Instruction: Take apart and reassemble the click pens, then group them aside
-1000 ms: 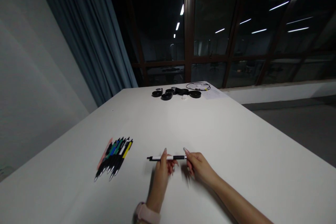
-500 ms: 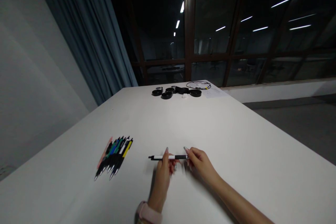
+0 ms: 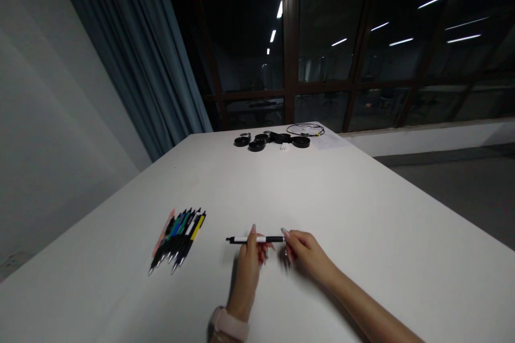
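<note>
A white and black pen (image 3: 240, 239) lies level across the space between my two hands, just above the table, its black clicker end pointing left. My left hand (image 3: 249, 262) is closed round the middle of its barrel, thumb on top; a pink band circles that wrist. At the pen's right end, by the black grip, my right hand (image 3: 304, 251) pinches the tip with thumb and fingers. Those fingertips partly hide the tip. To the left, a bunch of several pens (image 3: 179, 238) lies side by side, with pink, green, blue, white and yellow barrels.
The white table (image 3: 341, 198) runs away toward dark windows. Black rolls of tape or strap (image 3: 256, 146) lie at its far end, beside a coiled black cable (image 3: 306, 129) and a sheet of paper (image 3: 332, 142). A blue curtain (image 3: 161, 64) hangs at the left.
Both hands and the pen have shifted very slightly left over the table. The grip of each hand looks the same, and the bunch of pens lies as before.
</note>
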`<action>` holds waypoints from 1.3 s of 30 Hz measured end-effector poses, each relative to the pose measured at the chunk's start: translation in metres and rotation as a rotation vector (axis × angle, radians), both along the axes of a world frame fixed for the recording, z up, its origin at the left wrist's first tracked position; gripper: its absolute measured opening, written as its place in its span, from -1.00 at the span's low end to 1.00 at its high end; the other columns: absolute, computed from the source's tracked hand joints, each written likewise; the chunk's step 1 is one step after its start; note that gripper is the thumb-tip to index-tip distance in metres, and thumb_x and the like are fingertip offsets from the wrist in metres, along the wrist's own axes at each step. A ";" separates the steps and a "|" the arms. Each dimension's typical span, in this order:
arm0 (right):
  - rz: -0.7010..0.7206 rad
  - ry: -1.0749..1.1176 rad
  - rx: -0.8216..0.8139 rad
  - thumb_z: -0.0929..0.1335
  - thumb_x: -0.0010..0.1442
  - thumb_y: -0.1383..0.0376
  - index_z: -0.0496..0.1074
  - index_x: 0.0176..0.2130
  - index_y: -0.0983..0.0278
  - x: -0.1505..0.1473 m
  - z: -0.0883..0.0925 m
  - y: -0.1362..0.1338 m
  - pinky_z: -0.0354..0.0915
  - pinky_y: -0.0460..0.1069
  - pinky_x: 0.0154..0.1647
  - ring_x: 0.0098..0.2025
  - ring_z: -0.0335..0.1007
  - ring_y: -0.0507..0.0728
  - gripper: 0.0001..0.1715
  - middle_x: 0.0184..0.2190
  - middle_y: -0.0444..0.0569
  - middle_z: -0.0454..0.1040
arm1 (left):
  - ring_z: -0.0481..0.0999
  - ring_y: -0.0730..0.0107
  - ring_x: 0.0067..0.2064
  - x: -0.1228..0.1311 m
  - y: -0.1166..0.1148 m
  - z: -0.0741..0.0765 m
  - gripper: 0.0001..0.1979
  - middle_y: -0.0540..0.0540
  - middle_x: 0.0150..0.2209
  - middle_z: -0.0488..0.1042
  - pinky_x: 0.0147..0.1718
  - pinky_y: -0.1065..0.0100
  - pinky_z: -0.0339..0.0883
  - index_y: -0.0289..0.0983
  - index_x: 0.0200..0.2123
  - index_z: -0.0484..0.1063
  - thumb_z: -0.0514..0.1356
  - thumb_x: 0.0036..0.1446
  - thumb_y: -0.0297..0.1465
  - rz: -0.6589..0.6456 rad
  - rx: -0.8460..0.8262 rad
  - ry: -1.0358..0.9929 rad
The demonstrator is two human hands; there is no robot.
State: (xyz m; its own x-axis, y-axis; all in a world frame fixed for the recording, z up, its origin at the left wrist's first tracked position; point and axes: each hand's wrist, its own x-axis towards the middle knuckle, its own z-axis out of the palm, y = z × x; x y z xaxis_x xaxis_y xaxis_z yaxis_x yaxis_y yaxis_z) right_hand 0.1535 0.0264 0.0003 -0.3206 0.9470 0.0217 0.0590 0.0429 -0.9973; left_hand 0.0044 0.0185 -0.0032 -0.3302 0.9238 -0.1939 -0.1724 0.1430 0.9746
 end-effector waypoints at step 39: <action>-0.116 -0.033 0.022 0.22 0.13 -0.30 0.18 -0.61 0.19 -0.003 -0.003 0.003 0.05 -0.06 -0.57 -0.62 0.09 0.01 -0.31 -0.71 -0.21 0.18 | 0.14 0.52 -0.70 0.005 -0.002 -0.002 -0.31 0.03 -0.75 0.24 -0.69 0.42 0.02 -0.24 -0.68 0.37 0.04 -0.17 0.31 -0.039 -0.005 0.041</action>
State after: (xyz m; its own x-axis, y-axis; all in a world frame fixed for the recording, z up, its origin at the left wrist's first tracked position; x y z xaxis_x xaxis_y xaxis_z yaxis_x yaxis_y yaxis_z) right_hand 0.1505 0.0296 -0.0030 -0.2100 0.9771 0.0347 0.0973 0.0562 -0.9937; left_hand 0.0094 0.0168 -0.0051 -0.3016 0.9353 -0.1853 -0.1266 0.1533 0.9800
